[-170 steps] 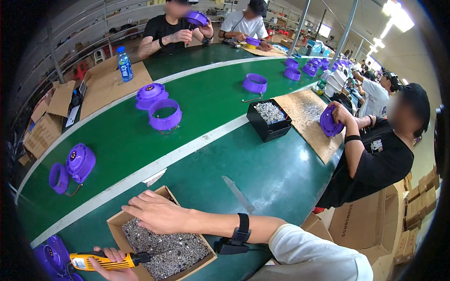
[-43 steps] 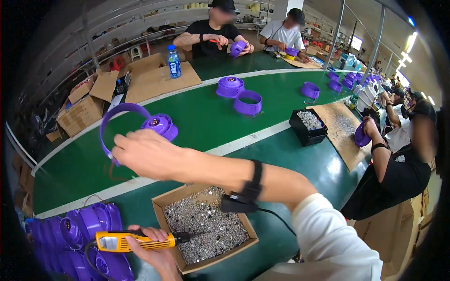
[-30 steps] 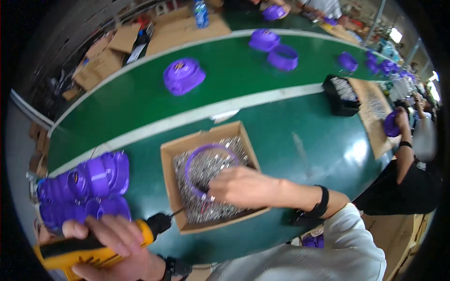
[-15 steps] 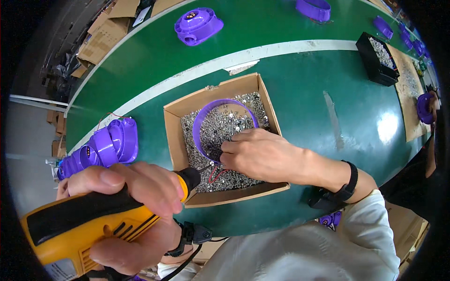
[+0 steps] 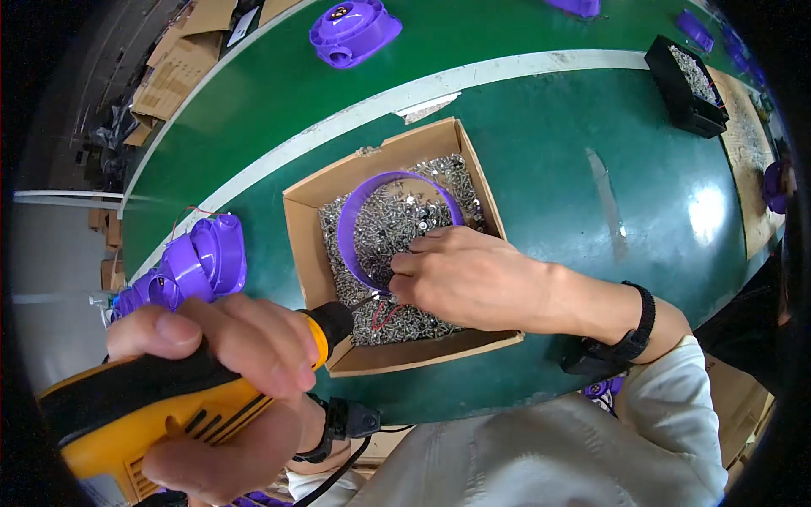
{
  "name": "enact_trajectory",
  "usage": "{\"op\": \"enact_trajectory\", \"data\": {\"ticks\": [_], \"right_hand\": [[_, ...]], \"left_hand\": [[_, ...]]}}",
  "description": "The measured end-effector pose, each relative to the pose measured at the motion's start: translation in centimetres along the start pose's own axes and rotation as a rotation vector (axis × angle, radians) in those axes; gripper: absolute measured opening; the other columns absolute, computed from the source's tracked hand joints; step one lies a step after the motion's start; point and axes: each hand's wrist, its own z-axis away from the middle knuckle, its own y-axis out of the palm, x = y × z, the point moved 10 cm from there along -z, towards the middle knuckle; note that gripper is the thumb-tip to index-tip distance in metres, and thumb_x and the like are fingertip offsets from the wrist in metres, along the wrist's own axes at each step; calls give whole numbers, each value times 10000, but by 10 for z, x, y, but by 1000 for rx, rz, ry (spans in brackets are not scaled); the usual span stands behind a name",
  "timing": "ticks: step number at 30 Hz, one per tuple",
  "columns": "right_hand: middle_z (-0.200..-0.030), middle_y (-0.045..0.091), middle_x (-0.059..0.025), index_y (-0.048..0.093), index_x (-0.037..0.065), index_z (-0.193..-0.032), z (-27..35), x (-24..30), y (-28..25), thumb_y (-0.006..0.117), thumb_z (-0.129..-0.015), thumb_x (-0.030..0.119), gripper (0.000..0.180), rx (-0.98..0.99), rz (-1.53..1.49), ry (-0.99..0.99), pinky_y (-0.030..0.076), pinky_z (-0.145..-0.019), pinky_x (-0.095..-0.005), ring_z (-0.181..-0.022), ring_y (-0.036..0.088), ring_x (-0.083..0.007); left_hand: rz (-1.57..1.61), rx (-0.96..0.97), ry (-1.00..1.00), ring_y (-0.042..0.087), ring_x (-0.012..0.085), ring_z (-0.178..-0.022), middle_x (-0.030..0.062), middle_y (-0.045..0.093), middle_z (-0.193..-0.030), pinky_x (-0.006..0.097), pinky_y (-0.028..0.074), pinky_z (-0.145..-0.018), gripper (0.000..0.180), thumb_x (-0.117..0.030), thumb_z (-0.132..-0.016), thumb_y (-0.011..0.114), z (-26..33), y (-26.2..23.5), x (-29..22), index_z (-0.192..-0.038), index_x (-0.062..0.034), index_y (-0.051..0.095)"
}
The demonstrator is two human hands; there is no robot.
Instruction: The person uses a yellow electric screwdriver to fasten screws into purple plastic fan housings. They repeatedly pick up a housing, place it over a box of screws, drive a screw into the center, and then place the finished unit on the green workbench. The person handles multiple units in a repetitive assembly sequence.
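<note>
My left hand (image 5: 245,380) is wrapped round a yellow and black electric screwdriver (image 5: 160,401). Its black nose and thin bit point right, over the near left part of a cardboard box (image 5: 422,357); the bit tip meets the near edge of a purple plastic ring (image 5: 346,232). The ring lies on a mass of small silver screws (image 5: 473,203) that fills the box. My right hand (image 5: 465,275) grips the ring's near right edge, fingertips curled inside it and partly hidden. A red wire (image 5: 387,318) shows beside the bit, below the ring.
Stacked purple housings (image 5: 215,253) stand left of the box. Another purple housing (image 5: 355,32) sits beyond the white strip. At the far right are a black bin (image 5: 686,89) of screws and a brown board (image 5: 743,160). Cardboard boxes (image 5: 182,72) are at the far left.
The whole view has shifted a little, so the box sits slightly further left and up. Both hands keep their grip, and the bit stays at the ring's near edge.
</note>
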Motion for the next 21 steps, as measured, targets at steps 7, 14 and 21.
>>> {"op": "enact_trajectory", "data": {"ticks": [7, 14, 21], "right_hand": [[-901, 609, -88, 606, 24, -832, 0, -1, 2, 525, -768, 132, 149, 23, -1, 8, 489, -820, -337, -929, 598, -246], [-815, 639, -114, 650, 33, -718, 1, 1, -10, 559, -743, 133, 137, -144, -17, -26, 519, -727, -349, -806, 647, -252], [-918, 611, -68, 609, 46, -827, 1, -1, 2, 540, -757, 131, 130, 6, -15, 31, 469, -852, -316, -922, 598, -223]], "left_hand": [[-30, -1, -22, 403, 165, -391, 60, 439, -534, 295, 346, -383, 582, -551, -887, 468, -2, 1, 3, -1095, -10, 413], [-8, 38, -23, 425, 177, -404, 63, 463, -565, 300, 362, -384, 554, -553, -873, 497, -2, 8, 3, -1056, -41, 388], [30, 67, -50, 427, 173, -416, 65, 477, -582, 293, 361, -390, 538, -550, -863, 529, 1, 12, 3, -1030, -59, 384]]}}
